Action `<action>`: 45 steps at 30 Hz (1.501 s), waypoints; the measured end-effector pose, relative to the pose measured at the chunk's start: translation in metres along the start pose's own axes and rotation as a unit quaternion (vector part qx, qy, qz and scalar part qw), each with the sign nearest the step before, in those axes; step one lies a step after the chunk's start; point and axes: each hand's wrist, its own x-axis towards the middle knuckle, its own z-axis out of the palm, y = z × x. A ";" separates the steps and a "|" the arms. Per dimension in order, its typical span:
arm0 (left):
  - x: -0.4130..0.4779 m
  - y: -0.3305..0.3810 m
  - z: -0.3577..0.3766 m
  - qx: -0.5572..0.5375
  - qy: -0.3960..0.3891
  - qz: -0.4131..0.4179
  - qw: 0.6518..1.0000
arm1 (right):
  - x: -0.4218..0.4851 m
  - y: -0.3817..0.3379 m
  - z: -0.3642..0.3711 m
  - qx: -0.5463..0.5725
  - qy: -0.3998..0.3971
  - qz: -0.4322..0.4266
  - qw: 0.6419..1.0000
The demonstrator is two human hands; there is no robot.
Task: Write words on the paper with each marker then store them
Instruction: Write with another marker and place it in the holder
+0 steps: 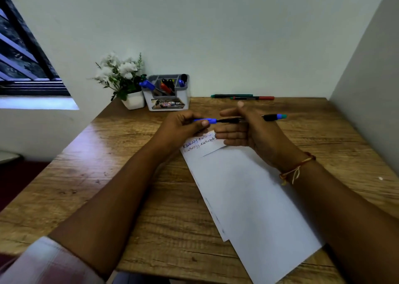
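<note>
Above the top of the white paper (248,197), both hands meet around a blue marker (228,120) held level. My left hand (181,128) pinches the marker's blue cap end. My right hand (246,130) holds the black barrel between index finger and thumb, its other fingers stretched out straight below. The marker's far end (274,117) sticks out to the right of that hand. Blue and dark handwriting (198,143) runs along the paper's top edge. A grey and white organiser (170,104) with several markers stands at the back.
A green marker (232,95) and a red marker (252,98) lie along the back edge of the wooden table (129,176). A white pot of flowers (127,78) stands left of the organiser. A wall rises close on the right, and a window is at the far left.
</note>
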 end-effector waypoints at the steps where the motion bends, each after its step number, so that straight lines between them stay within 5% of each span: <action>1: 0.001 -0.001 -0.003 0.018 0.013 -0.001 1.000 | 0.000 -0.001 -0.003 -0.038 0.024 -0.013 0.999; 3: 0.003 -0.003 -0.007 0.068 0.019 0.001 0.997 | -0.003 0.003 -0.008 -0.161 0.040 -0.092 0.982; 6: 0.003 -0.004 -0.011 0.167 -0.004 0.006 0.986 | -0.005 0.018 -0.006 -0.445 -0.021 -0.251 0.859; 11: 0.004 -0.007 -0.015 0.276 -0.048 0.012 0.960 | -0.012 0.018 0.021 -0.639 -0.120 -0.166 0.742; 14: 0.005 -0.009 -0.018 0.266 -0.050 0.003 0.963 | -0.015 0.017 0.026 -0.669 -0.143 -0.132 0.717; 22: 0.007 -0.013 -0.018 0.277 -0.017 -0.007 0.961 | -0.015 0.019 0.026 -0.664 -0.134 -0.121 0.725; 32: 0.013 -0.019 -0.031 0.279 -0.141 -0.001 0.950 | -0.013 0.024 0.014 -0.629 -0.100 -0.167 0.753; 34: 0.013 -0.019 -0.032 0.263 -0.142 -0.011 0.954 | -0.016 0.022 0.020 -0.552 -0.065 -0.167 0.815; 36: 0.012 -0.017 -0.032 0.255 -0.136 -0.019 0.957 | -0.017 0.020 0.029 -0.380 -0.001 -0.149 0.913; 38: 0.012 -0.016 -0.031 0.259 -0.128 -0.024 0.957 | -0.013 0.020 0.039 -0.252 0.034 -0.081 0.964; 45: 0.011 -0.014 -0.031 0.265 -0.129 -0.038 0.955 | -0.004 0.029 0.051 -0.248 0.051 -0.045 0.966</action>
